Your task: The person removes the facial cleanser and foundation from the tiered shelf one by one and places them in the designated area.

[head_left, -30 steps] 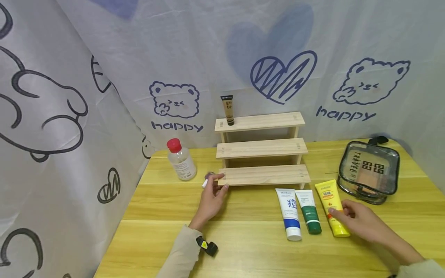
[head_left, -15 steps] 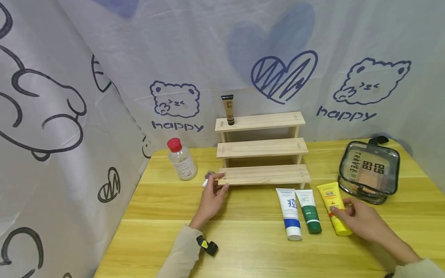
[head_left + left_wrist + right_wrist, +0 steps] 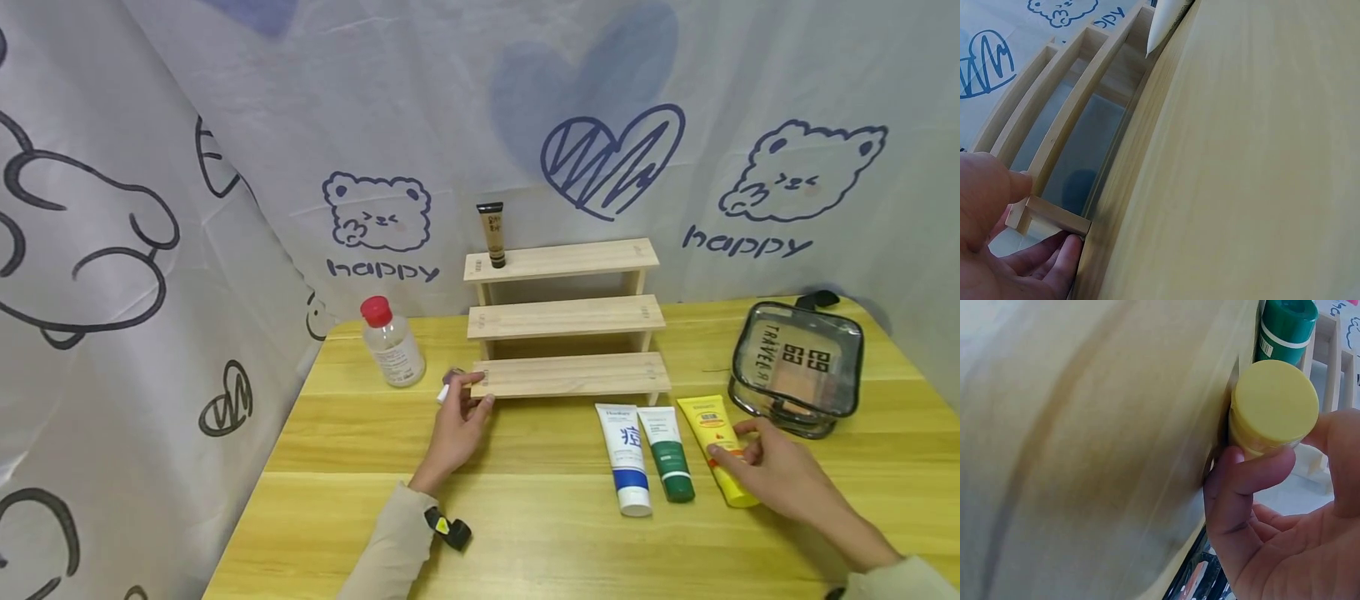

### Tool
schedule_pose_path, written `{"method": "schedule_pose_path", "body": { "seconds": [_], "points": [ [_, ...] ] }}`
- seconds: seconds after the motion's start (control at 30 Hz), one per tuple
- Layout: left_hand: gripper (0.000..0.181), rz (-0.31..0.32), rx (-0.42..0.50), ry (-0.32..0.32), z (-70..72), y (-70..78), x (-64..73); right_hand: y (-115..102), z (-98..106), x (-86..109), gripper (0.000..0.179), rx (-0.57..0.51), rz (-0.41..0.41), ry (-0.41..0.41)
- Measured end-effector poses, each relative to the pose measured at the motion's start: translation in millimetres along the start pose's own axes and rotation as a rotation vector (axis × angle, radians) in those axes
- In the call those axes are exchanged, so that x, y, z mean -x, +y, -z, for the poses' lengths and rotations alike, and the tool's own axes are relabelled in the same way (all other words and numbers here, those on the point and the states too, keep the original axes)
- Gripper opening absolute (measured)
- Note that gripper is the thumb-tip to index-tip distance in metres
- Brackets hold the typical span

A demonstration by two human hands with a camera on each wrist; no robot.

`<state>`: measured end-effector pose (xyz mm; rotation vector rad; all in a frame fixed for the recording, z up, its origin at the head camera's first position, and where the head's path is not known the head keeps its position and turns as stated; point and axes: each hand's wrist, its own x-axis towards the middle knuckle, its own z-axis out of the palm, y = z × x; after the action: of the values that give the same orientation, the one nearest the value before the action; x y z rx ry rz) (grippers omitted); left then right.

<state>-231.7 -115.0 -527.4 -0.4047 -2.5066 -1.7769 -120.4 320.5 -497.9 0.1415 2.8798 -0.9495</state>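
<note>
My left hand [image 3: 457, 429] grips the left end of the lowest step of a three-tier wooden display shelf [image 3: 570, 375]. In the left wrist view, the thumb lies on that step [image 3: 1063, 140] and the fingers are below, by its end support. At the right, my right hand [image 3: 780, 475] holds a yellow squeeze tube [image 3: 716, 442] lying on the table, thumb on one side and fingers on the other. Its round yellow cap [image 3: 1275, 403] faces the right wrist camera. Left of it lie a white-and-green tube [image 3: 667, 454] and a white-and-blue tube [image 3: 625, 458].
A small brown tube [image 3: 492, 235] with black ends stands on the top step. Left of the shelf is a clear bottle [image 3: 393, 346] with a red cap. A small object [image 3: 452, 377] lies partly behind my left hand. A clear travel pouch [image 3: 795, 367] sits at the back right.
The yellow tube has shifted slightly on the table and leans a little more, its top end to the left. My right hand moved with it. My left hand stays on the shelf.
</note>
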Motion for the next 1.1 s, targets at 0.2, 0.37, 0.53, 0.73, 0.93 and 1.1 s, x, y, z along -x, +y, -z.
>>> {"method": "schedule_pose_path", "body": {
  "seconds": [0.2,0.37,0.53,0.73,0.93,1.1],
  "points": [
    [0.039,-0.002,-0.005,-0.001,0.3,-1.6,-2.8,-3.6,4.1,0.4,0.069,-0.006,0.004,-0.054],
    [0.039,-0.002,-0.002,0.001,0.9,-0.4,-3.0,-10.5,16.5,0.8,0.071,0.006,-0.015,-0.083],
    [0.039,-0.003,0.002,0.002,1.4,1.0,-2.2,-20.0,29.6,0.3,0.067,0.035,0.030,-0.027],
    [0.039,0.006,-0.007,0.001,1.7,0.4,-2.5,-36.9,37.6,-2.4,0.063,0.035,0.089,0.035],
    [0.038,-0.001,0.002,0.004,1.3,3.0,-1.4,-55.7,40.4,-5.6,0.060,0.023,0.112,0.054],
    [0.039,0.011,-0.005,0.006,0.8,4.2,-0.2,-71.4,40.4,-12.0,0.058,-0.002,0.120,0.051]
  ]
}}
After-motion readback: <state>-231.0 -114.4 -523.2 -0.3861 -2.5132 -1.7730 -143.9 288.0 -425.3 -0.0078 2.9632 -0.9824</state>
